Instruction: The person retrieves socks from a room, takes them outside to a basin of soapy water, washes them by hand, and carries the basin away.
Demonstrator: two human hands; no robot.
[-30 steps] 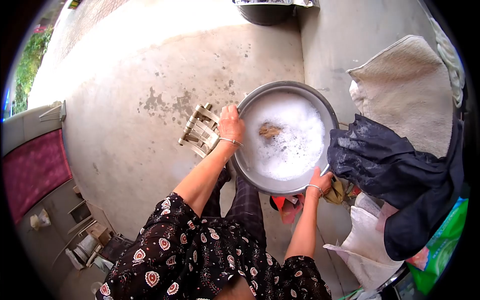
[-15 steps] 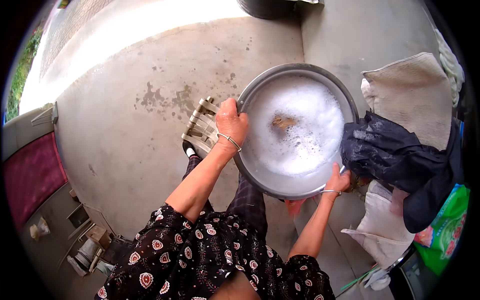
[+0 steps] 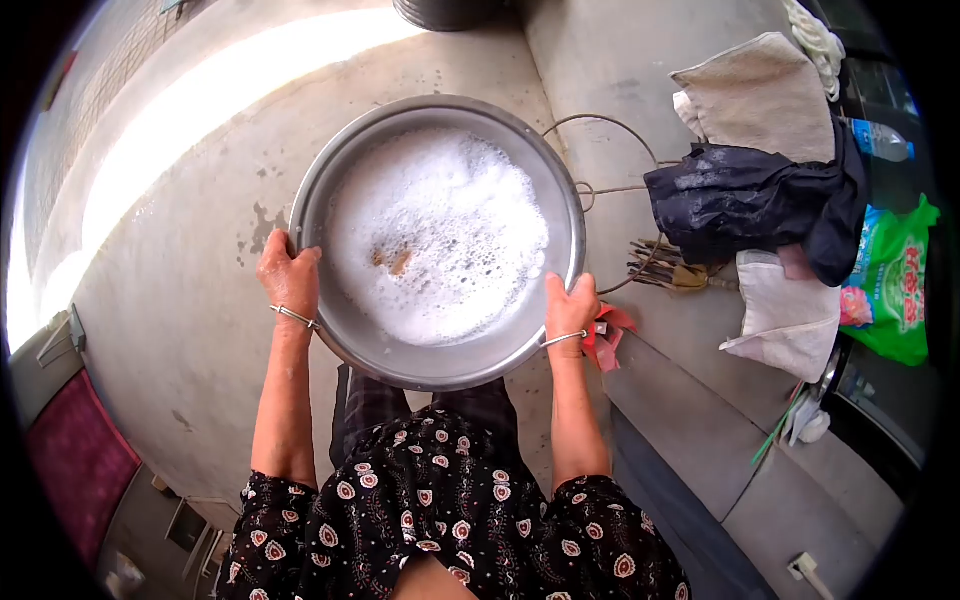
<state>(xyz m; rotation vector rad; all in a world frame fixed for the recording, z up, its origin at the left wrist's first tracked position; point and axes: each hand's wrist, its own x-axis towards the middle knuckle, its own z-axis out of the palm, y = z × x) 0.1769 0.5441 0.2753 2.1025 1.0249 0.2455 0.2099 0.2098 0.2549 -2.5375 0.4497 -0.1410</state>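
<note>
A wide metal basin (image 3: pixel 350 352) full of white suds (image 3: pixel 450 220) is held up in front of my body. A small brown patch shows through the foam, and I cannot make out what it is. My left hand (image 3: pixel 288 272) grips the left rim, thumb over the edge. On the lower right rim, my right hand (image 3: pixel 572 305) is closed in the same way. The fingers of both hands are partly hidden under the basin. Each wrist wears a metal bangle.
To the right lie a dark wet garment (image 3: pixel 760 205), a beige cloth (image 3: pixel 765 100), a pale cloth (image 3: pixel 785 315) and a green packet (image 3: pixel 895 285). A wire frame (image 3: pixel 620 188) and a red scrap (image 3: pixel 605 335) are beside the basin. A dark bucket (image 3: pixel 450 12) stands at the far edge.
The basin has moved left across the view, away from the dark garment, with both hands on its rim. The wire frame has come into sight; the small stool at left is out of sight.
</note>
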